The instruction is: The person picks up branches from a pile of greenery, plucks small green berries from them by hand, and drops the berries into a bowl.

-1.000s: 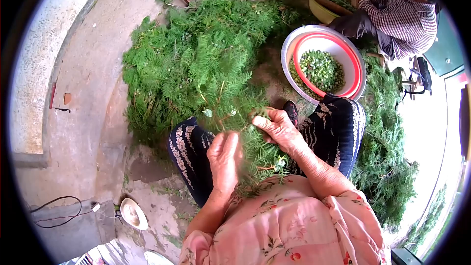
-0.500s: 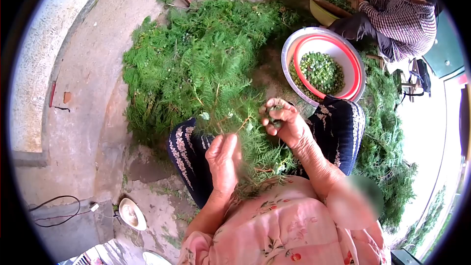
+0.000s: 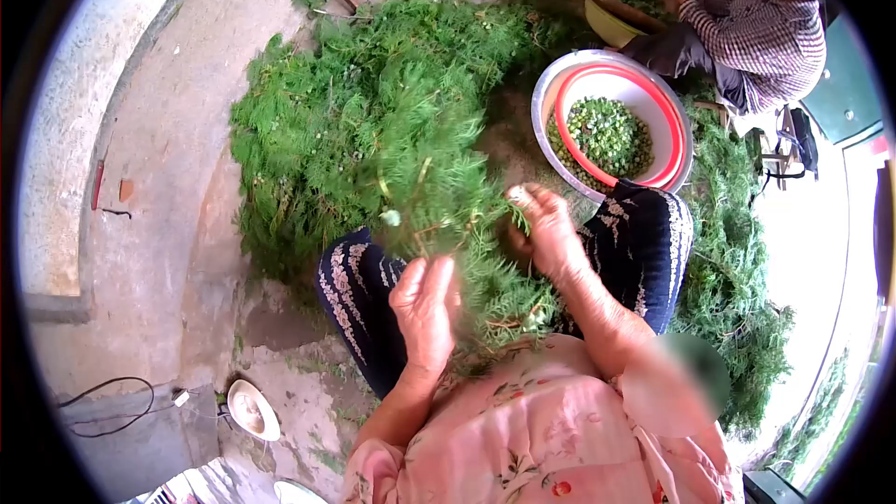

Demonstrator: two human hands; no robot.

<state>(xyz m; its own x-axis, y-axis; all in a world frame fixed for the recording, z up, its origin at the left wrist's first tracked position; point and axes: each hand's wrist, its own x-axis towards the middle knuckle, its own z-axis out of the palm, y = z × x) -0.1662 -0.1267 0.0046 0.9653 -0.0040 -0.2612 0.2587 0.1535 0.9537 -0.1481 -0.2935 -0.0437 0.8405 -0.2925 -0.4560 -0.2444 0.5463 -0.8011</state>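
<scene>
A seated person is gripping a feathery green branch over the lap, the left hand curling its fingers tight round the stem while the right hand is pinching a sprig tip. Beside the knee, a red-rimmed basin is holding green berries.

The heap of branches lies far and left, the sprig nearer, over the lap; to the right, the basin holds buds; a person sits beyond it
</scene>
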